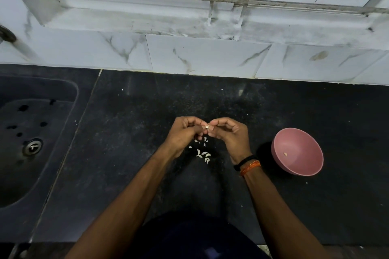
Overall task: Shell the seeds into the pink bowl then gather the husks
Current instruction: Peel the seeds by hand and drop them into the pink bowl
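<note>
Shelling mid-air over the table, bowl off to the side – drop risk.

Both hands are working one seed (207, 126) above the dark table (130, 153), not above the pink bowl (297, 152), which is sitting well apart to the right with what looks like one kernel in it. If the husk is splitting suddenly, the kernel is likely falling into the pale scatter of seeds and husks (202, 153) under the hands and getting lost there. Left hand (185, 134) is curled, fingertips pinching the seed; right hand (228, 134) is curled too, pinching the same seed from the other side. Neither is touching the bowl.
</note>
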Demonstrator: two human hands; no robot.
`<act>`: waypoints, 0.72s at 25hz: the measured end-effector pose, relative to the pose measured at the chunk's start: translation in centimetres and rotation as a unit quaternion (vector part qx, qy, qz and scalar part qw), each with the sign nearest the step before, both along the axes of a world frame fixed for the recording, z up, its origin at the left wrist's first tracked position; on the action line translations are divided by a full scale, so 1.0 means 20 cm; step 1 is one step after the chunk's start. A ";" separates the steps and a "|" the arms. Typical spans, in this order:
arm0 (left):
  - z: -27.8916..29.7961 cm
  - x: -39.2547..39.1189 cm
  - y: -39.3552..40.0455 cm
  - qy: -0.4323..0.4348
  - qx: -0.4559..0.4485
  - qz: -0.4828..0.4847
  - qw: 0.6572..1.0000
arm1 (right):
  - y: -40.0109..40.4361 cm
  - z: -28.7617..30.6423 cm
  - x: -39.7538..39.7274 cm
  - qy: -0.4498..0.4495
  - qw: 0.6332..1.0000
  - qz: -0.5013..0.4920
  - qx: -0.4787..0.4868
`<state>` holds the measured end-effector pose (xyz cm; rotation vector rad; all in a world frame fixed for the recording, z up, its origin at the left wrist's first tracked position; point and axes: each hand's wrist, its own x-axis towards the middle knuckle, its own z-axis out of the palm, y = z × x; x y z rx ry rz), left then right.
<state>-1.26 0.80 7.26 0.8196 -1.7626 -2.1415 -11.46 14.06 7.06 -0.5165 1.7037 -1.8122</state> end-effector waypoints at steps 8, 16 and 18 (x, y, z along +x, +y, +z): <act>0.01 -0.01 0.04 -0.013 0.081 0.074 0.994 | -0.03 -0.03 0.03 0.066 0.997 -0.025 -0.006; 0.08 -0.02 0.10 -0.032 -0.292 0.090 0.952 | -0.09 -0.06 0.06 -0.028 0.995 -0.091 -0.027; 0.09 -0.02 0.10 -0.020 -0.319 0.093 0.943 | -0.09 -0.05 0.05 -0.037 0.995 -0.090 -0.027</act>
